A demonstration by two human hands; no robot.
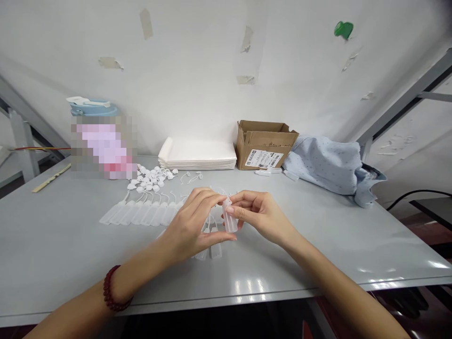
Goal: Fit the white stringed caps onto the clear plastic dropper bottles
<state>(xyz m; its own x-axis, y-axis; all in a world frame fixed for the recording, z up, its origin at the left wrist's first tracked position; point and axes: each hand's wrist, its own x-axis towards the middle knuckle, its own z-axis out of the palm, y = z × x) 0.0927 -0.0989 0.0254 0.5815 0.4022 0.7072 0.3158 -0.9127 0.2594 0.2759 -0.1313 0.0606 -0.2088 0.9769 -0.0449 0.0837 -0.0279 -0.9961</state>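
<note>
A small translucent plastic bottle is held above the table, slightly tilted, between my two hands. My right hand pinches its upper part between thumb and fingers. Around it from the other side is my left hand, with fingertips at the bottle's top and the thumb by its base. Just beneath the hands lie a few similar bottles, partly hidden. To the left, a row of flat-lying bottles with thin strap-like strips at their tops runs behind my left hand. White caps form a loose heap behind that row.
A stack of white sheets stands against the wall beside an open cardboard box. Pale blue cloth lies at the right. A blue tub and a wooden stick are at the left on the grey table.
</note>
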